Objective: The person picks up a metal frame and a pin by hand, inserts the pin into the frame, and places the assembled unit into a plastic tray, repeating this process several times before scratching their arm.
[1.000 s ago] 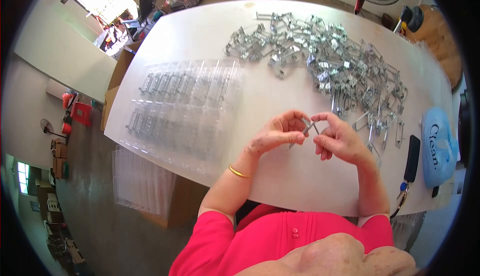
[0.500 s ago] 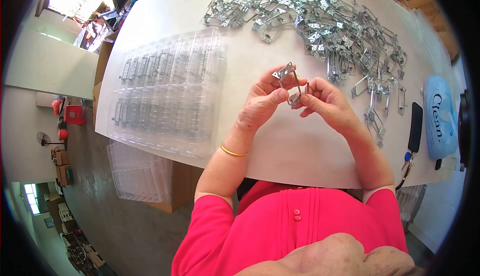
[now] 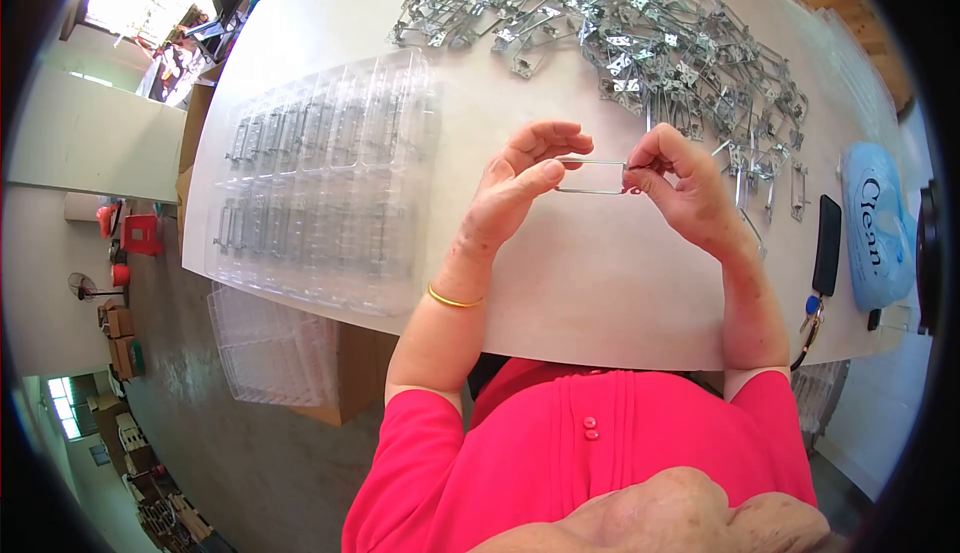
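Observation:
A metal bracket with two parallel rods (image 3: 592,192) is stretched level between my two hands above the table. My left hand (image 3: 505,188), with a gold bangle at its wrist, is curled round the bracket's left end, thumb against the rods. That end is hidden by the fingers. My right hand (image 3: 685,188) pinches the right end, where a small plate is mostly covered by thumb and forefinger. Behind the hands lies a large heap of similar metal brackets (image 3: 655,58), the nearest ones beside my right hand.
To the left, a stack of clear plastic trays (image 3: 330,178) shows rows of metal pieces. More clear trays (image 3: 270,343) sit below the table edge near a cardboard box (image 3: 362,373). At the right are a black phone-like object (image 3: 827,245), keys (image 3: 812,306) and a blue "Clean" pack (image 3: 875,228).
The bracket has turned from upright, with its plates showing, to lying lengthwise between the hands. My right hand has moved right and up, and the hands are farther apart.

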{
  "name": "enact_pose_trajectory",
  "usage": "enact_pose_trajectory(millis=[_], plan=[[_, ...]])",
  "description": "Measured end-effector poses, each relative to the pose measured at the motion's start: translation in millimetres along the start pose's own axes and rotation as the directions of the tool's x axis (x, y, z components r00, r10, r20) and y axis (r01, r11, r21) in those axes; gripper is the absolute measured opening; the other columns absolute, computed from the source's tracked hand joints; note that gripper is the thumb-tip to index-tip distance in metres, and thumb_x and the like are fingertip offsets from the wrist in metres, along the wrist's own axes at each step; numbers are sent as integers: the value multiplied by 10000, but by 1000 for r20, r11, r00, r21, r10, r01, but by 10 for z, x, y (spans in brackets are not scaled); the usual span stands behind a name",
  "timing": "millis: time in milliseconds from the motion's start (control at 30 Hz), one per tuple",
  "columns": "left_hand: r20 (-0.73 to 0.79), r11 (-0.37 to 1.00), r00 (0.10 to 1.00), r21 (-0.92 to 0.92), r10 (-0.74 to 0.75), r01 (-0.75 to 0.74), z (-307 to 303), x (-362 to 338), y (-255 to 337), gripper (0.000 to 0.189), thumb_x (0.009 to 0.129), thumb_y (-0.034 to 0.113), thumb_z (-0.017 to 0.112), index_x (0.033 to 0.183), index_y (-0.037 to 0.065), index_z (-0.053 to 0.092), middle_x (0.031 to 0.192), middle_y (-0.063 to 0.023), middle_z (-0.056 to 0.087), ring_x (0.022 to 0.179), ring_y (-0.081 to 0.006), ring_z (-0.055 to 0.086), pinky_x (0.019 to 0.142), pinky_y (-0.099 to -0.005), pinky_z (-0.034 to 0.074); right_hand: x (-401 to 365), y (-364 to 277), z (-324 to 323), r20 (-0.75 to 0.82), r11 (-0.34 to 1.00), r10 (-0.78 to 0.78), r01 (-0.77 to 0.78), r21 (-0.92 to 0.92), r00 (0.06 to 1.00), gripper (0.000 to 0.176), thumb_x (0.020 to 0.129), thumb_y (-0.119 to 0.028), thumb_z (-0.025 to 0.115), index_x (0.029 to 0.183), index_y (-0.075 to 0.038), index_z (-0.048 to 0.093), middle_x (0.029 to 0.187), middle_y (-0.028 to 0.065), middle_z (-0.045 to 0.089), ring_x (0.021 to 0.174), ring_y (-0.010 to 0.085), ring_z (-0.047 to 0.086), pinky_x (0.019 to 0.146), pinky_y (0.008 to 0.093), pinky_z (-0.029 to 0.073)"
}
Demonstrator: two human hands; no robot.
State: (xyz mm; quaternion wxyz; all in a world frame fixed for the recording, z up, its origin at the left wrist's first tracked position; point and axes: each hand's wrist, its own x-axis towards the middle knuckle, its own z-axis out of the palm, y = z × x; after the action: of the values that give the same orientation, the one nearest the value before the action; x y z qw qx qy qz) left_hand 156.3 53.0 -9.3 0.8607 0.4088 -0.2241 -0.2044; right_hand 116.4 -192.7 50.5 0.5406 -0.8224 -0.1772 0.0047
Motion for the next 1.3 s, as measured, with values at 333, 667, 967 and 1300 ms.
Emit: enact_pose_trajectory(millis=[333, 667, 967, 1300], plan=[[-37, 879, 951, 373, -308, 299, 123, -41, -18, 257, 1051, 235, 614, 1151, 2, 654, 1038, -111, 729, 873, -157, 699, 819, -304, 571, -32, -72, -13, 71, 995, 2, 5, -103, 997, 91, 951, 15, 663, 975, -1, 576, 824, 103, 703, 769, 170, 700, 685, 298, 537], [-188, 914, 969, 343, -161, 218, 141, -27, -53, 187, 1081, 237, 544, 1013, 74, 609, 1063, -115, 762, 814, -106, 712, 638, -202, 456, -5, -27, 45, -216, 997, 67, -76, -33, 974, 89, 1008, -88, 667, 1059, -16, 679, 724, -17, 582, 666, 43, 523, 585, 225, 428], [-98, 941, 984, 290, -149, 172, 103, -24, -67, 140, 1054, 195, 600, 1018, 63, 634, 1105, -131, 744, 858, -139, 703, 751, -263, 516, -51, -84, 104, -143, 983, 119, -137, -121, 983, 85, 1001, -100, 668, 1012, -16, 679, 639, -40, 491, 590, 35, 395, 515, 252, 331], [-109, 936, 984, 309, -142, 169, 105, -25, -69, 140, 1024, 162, 657, 1067, 31, 678, 1133, -114, 728, 864, -114, 639, 800, -286, 525, -53, -148, 106, -157, 974, 129, -155, -164, 979, 98, 987, -112, 684, 972, -16, 674, 634, 8, 542, 568, 59, 432, 511, 272, 355]])
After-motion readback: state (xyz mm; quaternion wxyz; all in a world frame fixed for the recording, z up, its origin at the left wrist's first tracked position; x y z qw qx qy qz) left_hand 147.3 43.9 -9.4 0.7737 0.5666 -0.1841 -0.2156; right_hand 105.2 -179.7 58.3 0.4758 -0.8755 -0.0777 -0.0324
